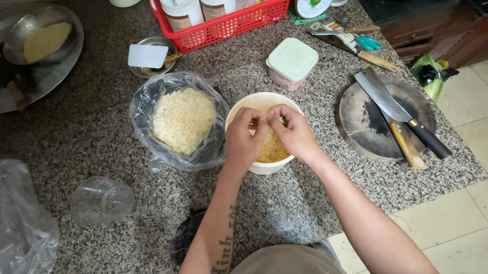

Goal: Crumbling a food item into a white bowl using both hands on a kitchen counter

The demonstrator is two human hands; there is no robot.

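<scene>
A white bowl stands near the front edge of the speckled granite surface, holding a heap of pale yellow, flaky bits that fill its lower part. Both hands hover over it, meeting above its middle. The left hand and the right hand have their fingers curled in and fingertips drawn together, pinching something small between them; what it is cannot be made out. Just beside the bowl on its left sits a clear plastic bag opened wide around a mound of whitish grains. Behind the bowl is a small square tub with a pale green lid. To the right lies a round dark chopping board with a cleaver across it. A clear plastic cup lies tipped on its side at the left, well apart
</scene>
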